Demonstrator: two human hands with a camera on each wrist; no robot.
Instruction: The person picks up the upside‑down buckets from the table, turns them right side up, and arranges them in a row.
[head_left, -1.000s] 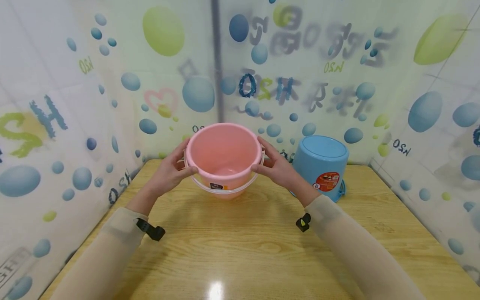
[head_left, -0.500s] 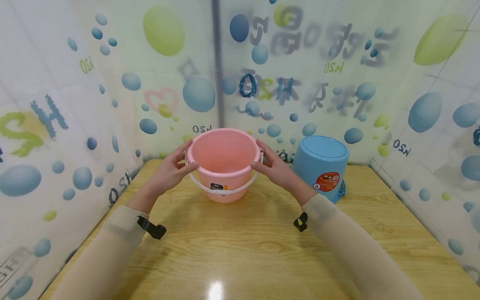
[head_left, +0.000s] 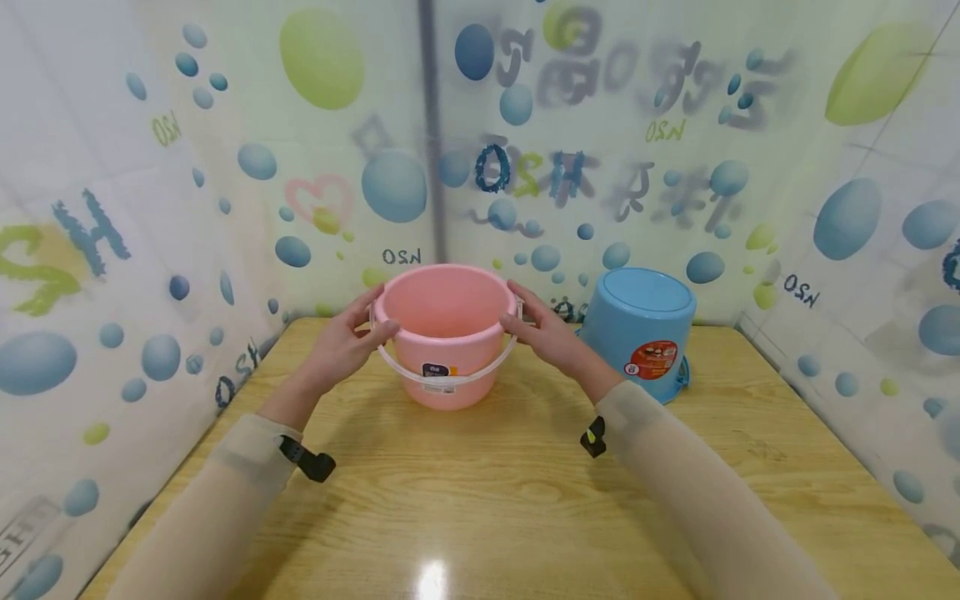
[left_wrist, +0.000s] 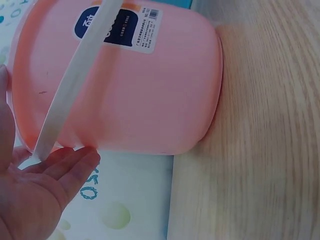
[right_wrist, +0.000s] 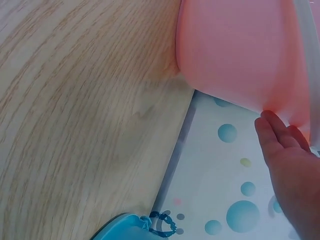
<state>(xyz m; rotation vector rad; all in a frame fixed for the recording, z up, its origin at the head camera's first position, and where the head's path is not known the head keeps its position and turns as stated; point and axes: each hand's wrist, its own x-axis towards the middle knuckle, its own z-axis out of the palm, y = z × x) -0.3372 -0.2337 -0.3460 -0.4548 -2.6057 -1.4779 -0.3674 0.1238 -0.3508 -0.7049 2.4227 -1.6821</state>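
A pink bucket (head_left: 468,354) stands upright at the table's far side, its mouth facing up. Its white handle (head_left: 457,381) hangs down across the front, below a dark label. My left hand (head_left: 343,343) grips the bucket's left rim, thumb over the front edge and fingers along the side. On the opposite side my right hand (head_left: 553,340) holds the rim in the same way. In the left wrist view the bucket's base (left_wrist: 212,100) meets the wood, and the fingers (left_wrist: 75,170) lie along its wall. The right wrist view shows fingers (right_wrist: 270,132) against the other wall.
A blue bucket (head_left: 611,337) stands upside down to the right, with a red label and its handle low by the table. Wood-grain table (head_left: 465,492) spreads in front. Patterned curtains (head_left: 330,150) enclose the back and sides.
The pink bucket has come down and levelled from a tilt towards me, so more of its front wall shows. Both hands have kept their grip on the rim. The blue bucket has stayed put.
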